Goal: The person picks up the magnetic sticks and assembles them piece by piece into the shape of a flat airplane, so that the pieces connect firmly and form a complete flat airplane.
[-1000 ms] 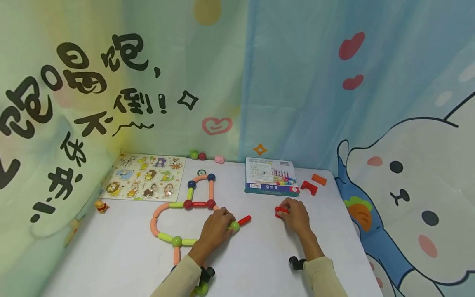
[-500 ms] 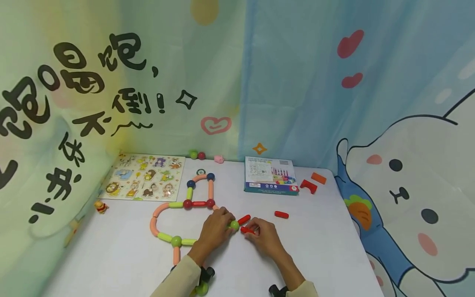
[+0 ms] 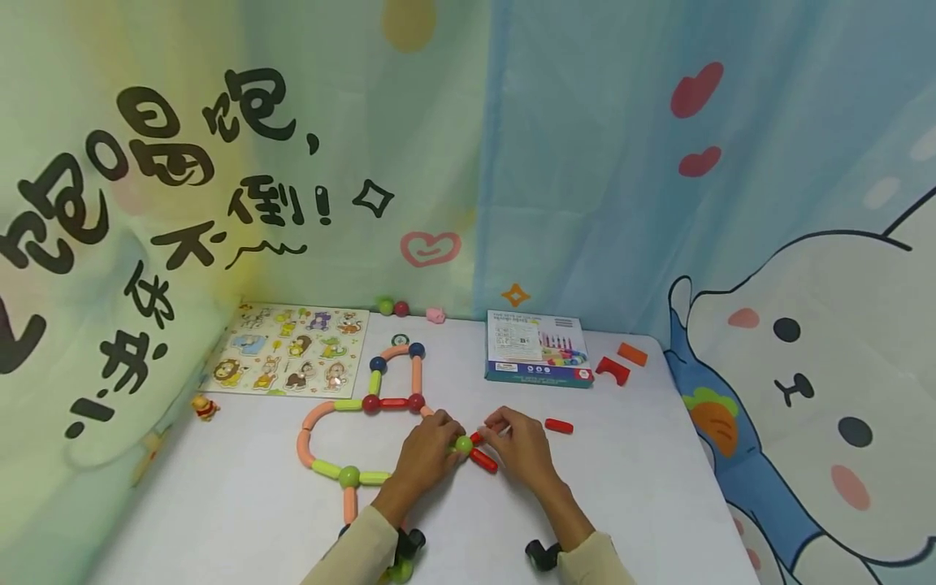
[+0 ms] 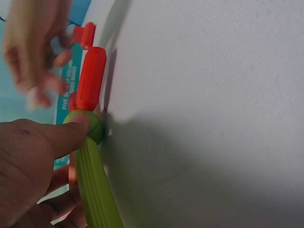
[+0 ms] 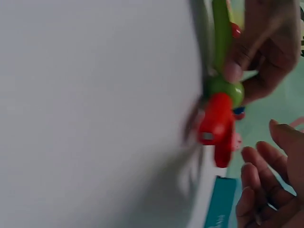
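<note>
**Right hand comes off the second red stick at the green ball**

Since half a second ago the right hand [image 3: 521,445] has let go of the red stick [image 3: 483,461] it carried to the green ball [image 3: 462,444]; that stick now hangs off the ball on the near right side, and the hand hovers just right of it with fingers loosely spread, holding nothing.

Left hand [image 3: 426,452] pins the green ball: the left wrist view shows the thumb [image 4: 61,135] pressed on top of the ball [image 4: 90,126], the other fingers curled beneath, so the grip is closed on it. A green stick [image 4: 95,185] runs from the ball back under the palm, its long axis along the forearm.

Red sticks lie on the far side of the ball from that grip. Two touch it: the near one slanting down to the right, and another [image 3: 476,437] slanting up to the right, mostly hidden by the right fingers. A third red stick [image 3: 559,425] lies loose, well right of the ball, long axis nearly level; the right hand is the nearer to it.

Left of the ball, the stick-and-ball chain [image 3: 344,418] curves round. Behind it lie one animal puzzle board [image 3: 288,349], one toy box [image 3: 537,348] and two blocks, red [image 3: 613,370] and orange [image 3: 632,353]
</note>
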